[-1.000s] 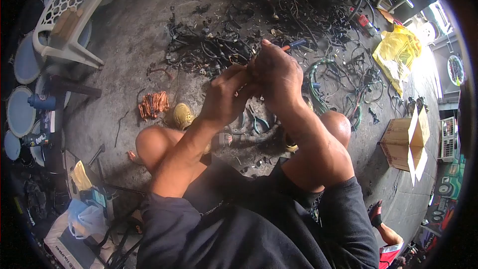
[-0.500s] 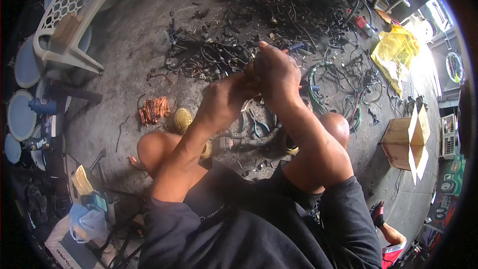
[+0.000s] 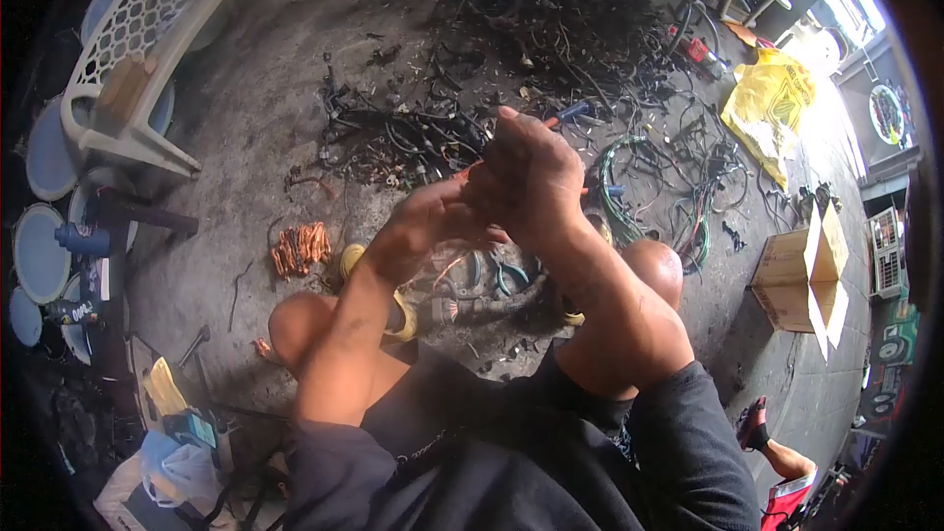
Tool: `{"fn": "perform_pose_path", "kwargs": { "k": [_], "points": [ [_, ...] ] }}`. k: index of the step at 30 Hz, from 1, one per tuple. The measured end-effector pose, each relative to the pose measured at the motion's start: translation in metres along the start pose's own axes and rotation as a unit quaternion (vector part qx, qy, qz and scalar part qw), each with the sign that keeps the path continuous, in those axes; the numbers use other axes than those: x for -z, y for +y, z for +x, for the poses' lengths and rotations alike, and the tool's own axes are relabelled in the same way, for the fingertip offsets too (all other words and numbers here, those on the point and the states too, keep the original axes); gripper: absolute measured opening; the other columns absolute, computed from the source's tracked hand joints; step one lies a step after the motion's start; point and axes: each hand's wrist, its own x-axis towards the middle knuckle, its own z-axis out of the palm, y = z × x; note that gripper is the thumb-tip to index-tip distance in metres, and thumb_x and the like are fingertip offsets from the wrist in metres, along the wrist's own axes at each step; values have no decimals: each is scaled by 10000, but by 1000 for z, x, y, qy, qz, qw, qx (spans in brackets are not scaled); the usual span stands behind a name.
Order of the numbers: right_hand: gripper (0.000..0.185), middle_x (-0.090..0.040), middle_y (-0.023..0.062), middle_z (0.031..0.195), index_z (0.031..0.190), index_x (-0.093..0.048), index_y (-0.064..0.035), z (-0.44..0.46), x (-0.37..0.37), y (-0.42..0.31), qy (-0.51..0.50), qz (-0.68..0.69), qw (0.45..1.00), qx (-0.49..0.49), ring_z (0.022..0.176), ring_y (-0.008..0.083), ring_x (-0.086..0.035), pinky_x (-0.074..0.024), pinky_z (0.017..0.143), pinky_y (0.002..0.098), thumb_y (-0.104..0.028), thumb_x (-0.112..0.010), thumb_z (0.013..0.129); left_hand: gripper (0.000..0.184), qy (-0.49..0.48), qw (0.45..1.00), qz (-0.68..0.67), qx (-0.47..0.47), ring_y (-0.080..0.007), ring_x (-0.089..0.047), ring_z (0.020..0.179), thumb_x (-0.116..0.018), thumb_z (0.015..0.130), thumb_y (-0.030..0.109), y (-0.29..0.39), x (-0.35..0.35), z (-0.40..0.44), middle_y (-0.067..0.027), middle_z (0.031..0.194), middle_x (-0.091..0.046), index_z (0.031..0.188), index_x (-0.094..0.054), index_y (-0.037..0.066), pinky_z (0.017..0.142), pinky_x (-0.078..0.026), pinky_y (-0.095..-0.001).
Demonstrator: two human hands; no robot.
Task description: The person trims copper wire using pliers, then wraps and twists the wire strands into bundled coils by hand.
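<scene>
My left hand (image 3: 418,228) and my right hand (image 3: 539,175) meet in front of me, above the littered floor. The right hand is closed, its back turned to me, and a small orange-red tip shows beside its knuckles. My left fingers are curled against the right hand, with a bit of orange showing near their tips. What the two hands hold between them is mostly hidden. Below them on the floor lie pliers with blue handles (image 3: 510,278) and a thick dark corrugated cable (image 3: 492,310). A bundle of copper wire (image 3: 301,250) lies left of my left hand.
A heap of black cables and scraps (image 3: 551,25) spreads ahead. Green wire coils (image 3: 615,162) lie to the right, near a yellow bag (image 3: 767,108) and an open cardboard box (image 3: 792,280). A white plastic chair (image 3: 147,143) stands left. Another person's foot (image 3: 754,423) shows lower right.
Both hands have moved slightly down in the view. The left hand has turned and loosened, showing more of its fingers, while the right stays closed. The camera view has shifted a little.
</scene>
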Motion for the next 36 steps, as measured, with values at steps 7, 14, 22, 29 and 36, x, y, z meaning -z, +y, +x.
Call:
{"fn": "perform_pose_path", "kwargs": {
  "k": [7,14,22,29,36],
  "points": [
    [310,-308,-26,545,620,-400,-118,-7,3,10,-60,0,998,-28,418,114,-269,-222,387,271,-202,-540,884,622,-114,970,-213,24,-317,-499,1187,-572,870,271,-6,-19,-9,-143,1308,-454,1376,-303,29,910,-495,-526],
    [371,-282,-15,536,595,-362,-148,-1,10,17,14,-21,999,48,450,136,-259,-214,417,312,-318,-548,867,579,-105,964,-244,-18,-259,-549,1126,-582,893,197,-13,-18,-9,-136,1305,-461,1366,-302,17,840,-545,-488],
    [307,-468,26,656,761,-514,-38,8,12,21,-28,-62,981,182,590,103,-405,-340,565,252,-290,-494,935,423,166,974,-149,26,-201,-648,922,-614,887,316,-8,-22,-7,-82,1055,-640,1199,-544,39,749,-560,-339],
    [314,-599,67,828,895,-560,-11,5,14,14,-146,-248,947,145,749,134,-538,-408,679,262,-271,-405,980,270,138,940,-313,3,-156,-637,834,-595,904,215,-3,-11,-10,-89,987,-656,1102,-595,31,681,-543,-283],
    [465,-591,89,1078,1145,-552,-9,-9,14,-16,-141,-457,872,101,1033,173,-521,-383,913,319,-419,-419,972,230,218,976,-1,-14,-89,-611,713,-717,814,186,28,11,-26,-27,836,-654,966,-639,33,604,-503,-225]
  ]
}}
